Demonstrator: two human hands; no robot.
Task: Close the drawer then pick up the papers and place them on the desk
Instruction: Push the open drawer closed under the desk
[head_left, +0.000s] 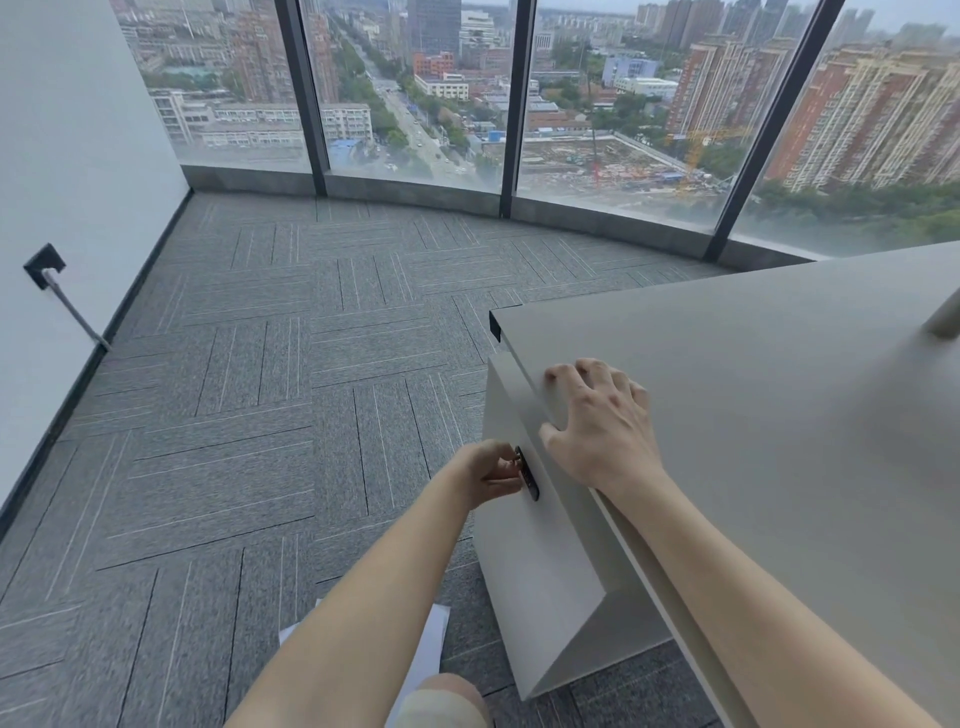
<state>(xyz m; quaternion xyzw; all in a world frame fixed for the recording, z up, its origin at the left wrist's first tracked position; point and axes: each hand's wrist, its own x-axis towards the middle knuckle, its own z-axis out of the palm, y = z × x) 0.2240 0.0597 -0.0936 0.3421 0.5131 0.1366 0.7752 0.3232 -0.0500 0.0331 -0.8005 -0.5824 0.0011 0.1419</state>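
Head view, sole camera. Right hand (597, 421) laid flat on the near-left edge of the desk (753, 389), fingers spread over the top, thumb hooked down over the lip; gripping nothing, apparently placed there to brace the body and steady the furniture while the other hand works. Left hand (493, 473) curled at the dark handle (527, 473) on the drawer (524, 519) front, fingertips pinched around or against the handle; exact wrap hidden by the knuckles, so closed on the handle is the best reading, not certain. Handle just right of the left hand's fingers, touching them. Drawer front pale, beneath the desktop's left edge; flush or still slightly out cannot be told from this angle. Judged step: closing the drawer, at or near the end of travel. Papers (434, 639) white, lying on the grey carpet (260, 415) at near centre, mostly hidden behind the left forearm and a knee (441, 696); well below and nearer than both hands, touched by neither. Count of sheets not readable. Likely next: let go of the handle, reach down and near for the sheets, then lift to the desktop, bare where visible apart from a blurred pale cylindrical object (943, 317) at far right. Wall socket with cable (47, 267) far left, windows (415, 88) beyond; irrelevant to the step.
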